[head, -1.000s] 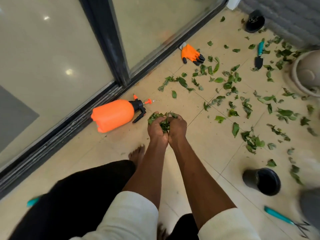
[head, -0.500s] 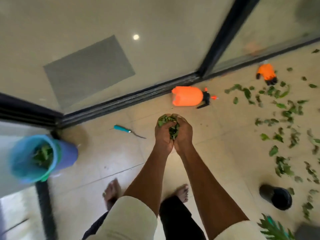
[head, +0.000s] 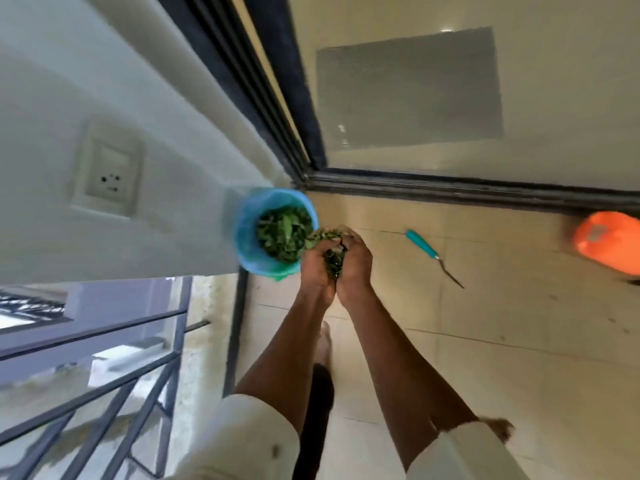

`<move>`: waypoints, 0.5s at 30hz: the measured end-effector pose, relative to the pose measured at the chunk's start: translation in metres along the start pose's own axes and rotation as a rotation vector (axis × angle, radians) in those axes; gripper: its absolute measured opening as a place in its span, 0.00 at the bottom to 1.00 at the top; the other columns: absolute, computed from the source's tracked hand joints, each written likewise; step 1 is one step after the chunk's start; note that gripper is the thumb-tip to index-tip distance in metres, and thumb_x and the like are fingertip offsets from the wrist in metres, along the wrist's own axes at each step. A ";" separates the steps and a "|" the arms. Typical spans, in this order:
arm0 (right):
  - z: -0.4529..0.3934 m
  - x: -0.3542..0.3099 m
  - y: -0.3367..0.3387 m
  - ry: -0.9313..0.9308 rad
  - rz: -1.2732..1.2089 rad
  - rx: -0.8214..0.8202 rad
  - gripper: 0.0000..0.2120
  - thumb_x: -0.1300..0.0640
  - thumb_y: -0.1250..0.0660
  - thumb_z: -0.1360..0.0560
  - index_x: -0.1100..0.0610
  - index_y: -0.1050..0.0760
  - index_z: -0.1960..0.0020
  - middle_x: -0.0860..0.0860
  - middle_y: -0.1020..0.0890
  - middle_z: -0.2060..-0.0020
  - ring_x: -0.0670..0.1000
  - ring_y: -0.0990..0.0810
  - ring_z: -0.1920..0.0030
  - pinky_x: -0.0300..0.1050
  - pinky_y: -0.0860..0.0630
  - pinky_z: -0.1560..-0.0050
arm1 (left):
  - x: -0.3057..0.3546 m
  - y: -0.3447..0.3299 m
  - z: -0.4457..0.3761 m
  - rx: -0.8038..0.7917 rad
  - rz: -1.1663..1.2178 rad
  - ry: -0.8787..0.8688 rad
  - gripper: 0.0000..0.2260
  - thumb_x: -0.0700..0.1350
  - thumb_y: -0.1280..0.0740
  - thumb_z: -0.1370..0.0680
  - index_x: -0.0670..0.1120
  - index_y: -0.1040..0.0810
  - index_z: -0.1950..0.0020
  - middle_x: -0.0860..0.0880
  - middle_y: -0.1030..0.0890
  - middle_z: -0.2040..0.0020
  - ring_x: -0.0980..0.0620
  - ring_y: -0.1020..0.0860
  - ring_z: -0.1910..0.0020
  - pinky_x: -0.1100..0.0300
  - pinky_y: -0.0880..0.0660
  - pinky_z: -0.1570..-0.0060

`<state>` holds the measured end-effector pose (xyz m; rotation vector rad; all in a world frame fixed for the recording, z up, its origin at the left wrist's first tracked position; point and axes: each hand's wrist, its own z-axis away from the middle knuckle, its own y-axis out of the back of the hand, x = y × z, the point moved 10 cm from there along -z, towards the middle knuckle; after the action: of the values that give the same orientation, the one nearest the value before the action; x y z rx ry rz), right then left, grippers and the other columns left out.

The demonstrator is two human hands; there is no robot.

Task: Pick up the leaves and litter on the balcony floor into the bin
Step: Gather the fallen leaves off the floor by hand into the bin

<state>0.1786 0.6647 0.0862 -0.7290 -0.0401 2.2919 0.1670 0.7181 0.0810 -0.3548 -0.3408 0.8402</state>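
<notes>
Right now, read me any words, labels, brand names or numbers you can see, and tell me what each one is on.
No text can be read.
Orange sprayer: a grey mark on its base, too blurred to read.
Wall socket: no lettering shows.
Blue bin, teal-handled tool: no labels visible.

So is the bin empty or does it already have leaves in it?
Not empty: the blue bin holds a pile of green leaves inside its rim. How deep, cannot tell.

The bin (head: 250, 251) stands in the corner, hemmed by the white wall (head: 145, 98) on its left and the dark door track (head: 450, 190) behind. Its mouth lies open from above and from the right. Bare floor (head: 502, 341) stretches right, broken by a teal-handled tool (head: 421, 245) and an orange sprayer (head: 607, 241).
</notes>
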 end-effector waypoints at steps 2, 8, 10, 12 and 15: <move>0.004 0.025 -0.054 -0.023 0.139 -0.031 0.11 0.63 0.36 0.24 0.54 0.18 0.59 0.55 0.15 0.55 0.56 0.18 0.51 0.54 0.21 0.42 | 0.062 0.047 -0.003 0.194 -0.132 -0.163 0.16 0.36 0.34 0.32 0.38 0.23 0.44 0.41 0.22 0.50 0.44 0.21 0.51 0.60 0.23 0.50; -0.033 0.083 -0.126 -0.180 0.309 -0.089 0.15 0.43 0.35 0.24 0.54 0.20 0.50 0.57 0.16 0.49 0.59 0.18 0.45 0.56 0.23 0.39 | 0.163 0.115 -0.024 0.294 -0.347 -0.224 0.35 0.50 0.21 0.40 0.44 0.23 0.34 0.41 0.18 0.41 0.41 0.18 0.43 0.46 0.21 0.44; -0.042 0.092 -0.132 -0.259 0.310 -0.133 0.23 0.37 0.34 0.26 0.55 0.21 0.42 0.57 0.16 0.47 0.59 0.18 0.45 0.58 0.24 0.38 | 0.178 0.129 -0.030 0.273 -0.375 -0.215 0.35 0.53 0.18 0.39 0.45 0.23 0.35 0.41 0.17 0.42 0.42 0.18 0.45 0.43 0.22 0.44; -0.039 0.089 -0.130 -0.310 0.306 -0.133 0.27 0.35 0.35 0.27 0.54 0.22 0.38 0.57 0.17 0.44 0.58 0.19 0.44 0.59 0.25 0.37 | 0.187 0.137 -0.034 0.257 -0.411 -0.192 0.34 0.57 0.20 0.36 0.45 0.23 0.34 0.41 0.19 0.39 0.41 0.20 0.41 0.40 0.25 0.40; -0.031 0.082 -0.127 -0.357 0.226 -0.173 0.27 0.40 0.37 0.22 0.57 0.28 0.31 0.54 0.22 0.37 0.55 0.23 0.38 0.52 0.28 0.36 | 0.192 0.143 -0.042 0.187 -0.393 -0.210 0.34 0.63 0.26 0.30 0.47 0.26 0.30 0.40 0.24 0.33 0.39 0.26 0.33 0.37 0.31 0.34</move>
<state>0.2272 0.8067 0.0493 -0.4154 -0.3404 2.6358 0.2103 0.9467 0.0113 -0.0203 -0.5039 0.5172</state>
